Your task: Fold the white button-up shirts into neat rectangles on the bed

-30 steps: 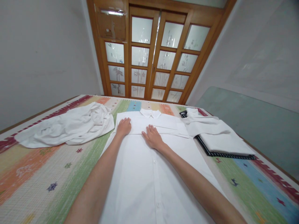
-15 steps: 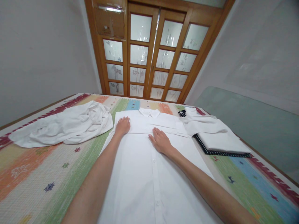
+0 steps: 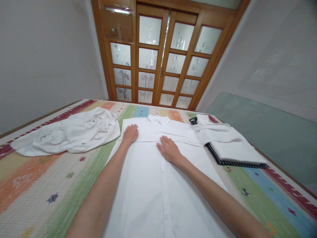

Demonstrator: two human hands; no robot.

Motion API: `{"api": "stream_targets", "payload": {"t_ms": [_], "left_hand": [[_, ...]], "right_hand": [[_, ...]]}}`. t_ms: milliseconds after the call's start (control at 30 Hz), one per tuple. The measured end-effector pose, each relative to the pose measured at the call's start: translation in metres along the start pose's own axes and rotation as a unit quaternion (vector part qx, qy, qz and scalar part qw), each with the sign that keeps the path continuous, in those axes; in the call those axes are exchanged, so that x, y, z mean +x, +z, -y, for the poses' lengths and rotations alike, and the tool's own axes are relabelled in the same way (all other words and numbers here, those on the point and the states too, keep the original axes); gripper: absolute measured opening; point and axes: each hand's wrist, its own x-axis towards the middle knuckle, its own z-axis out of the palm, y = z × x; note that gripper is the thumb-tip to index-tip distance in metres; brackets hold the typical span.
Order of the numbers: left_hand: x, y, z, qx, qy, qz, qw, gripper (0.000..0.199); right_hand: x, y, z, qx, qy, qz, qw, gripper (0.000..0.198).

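A white button-up shirt (image 3: 143, 185) lies front up, its collar (image 3: 158, 120) at the far end and its button strip running toward me. A band of its cloth, seemingly a sleeve, lies across the chest. My left hand (image 3: 130, 133) rests flat near the left shoulder, fingers extended. On the middle of the chest, just below the creased band, lies my right hand (image 3: 168, 148), palm down with fingers stretched out. Neither hand grips anything. At the right, white sleeve cloth (image 3: 218, 133) reaches over a folded pile.
Left of the shirt is a crumpled white garment (image 3: 71, 132). The folded pile (image 3: 239, 152) at the right is white with black patterned cloth beneath. A colourful striped cover (image 3: 81, 178) lies under everything. Behind stand wooden glass-paned doors (image 3: 158, 76); a greenish board (image 3: 267, 125) is at the right.
My right hand has slid very slightly left across the chest of the shirt. The left hand stays in place, and the cloth looks the same.
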Motion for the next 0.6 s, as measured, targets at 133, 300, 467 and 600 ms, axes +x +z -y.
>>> {"api": "stream_targets", "payload": {"t_ms": [133,300,467,600], "left_hand": [[0.001,0.002,0.001,-0.002,0.001,0.001,1.0,0.044],[0.001,0.003,0.001,-0.004,0.0,-0.002,1.0,0.044],[0.0,0.001,0.0,0.002,0.002,0.003,1.0,0.045],[0.0,0.0,-0.001,0.008,-0.005,0.008,1.0,0.045]], "right_hand": [[-0.005,-0.004,-0.003,-0.002,-0.016,0.003,1.0,0.058],[-0.003,-0.005,-0.002,-0.002,-0.026,0.012,1.0,0.057],[0.007,0.0,0.009,0.008,-0.058,0.006,0.998,0.056],[0.018,0.001,0.026,0.02,-0.083,0.005,0.996,0.056]]}}
